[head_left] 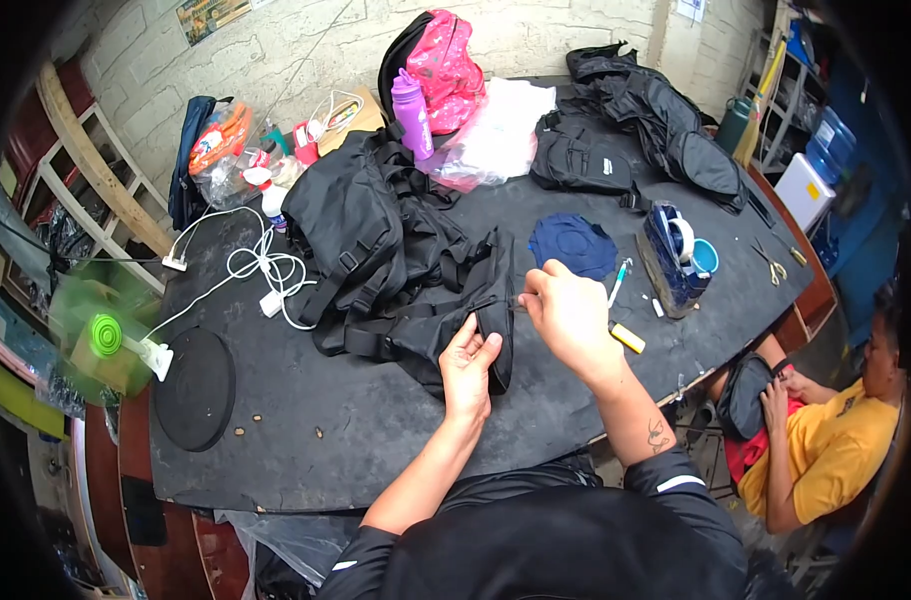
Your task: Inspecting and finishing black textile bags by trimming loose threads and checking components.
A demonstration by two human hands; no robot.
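Evidently, a green fan (106,335) stands at the far left, next to a flat black disc (195,390) lying on the dark table (276,470). A white cord (266,262) lies bundled further right, beside the black bag (376,250), which occupies the table's middle, in front of the person.

The left forearm rises from the lower edge, slanting up and to the right. The left hand (466,370) is palm up, its fingers pointing away from the body and its thumb to the right; it grasps the bag near its lower right edge.

The right forearm enters from the lower right and leans up and to the left. The right hand (566,310) shows its back, knuckles raised, fingers bent inward at the bag's right edge. Whether it pinches anything cannot be told.

Beyond lie a blue cloth (573,243), a tape dispenser (671,265) and scissors (774,265). At the far right sits a co-worker (826,440) in yellow, both hands at a black item (746,398).
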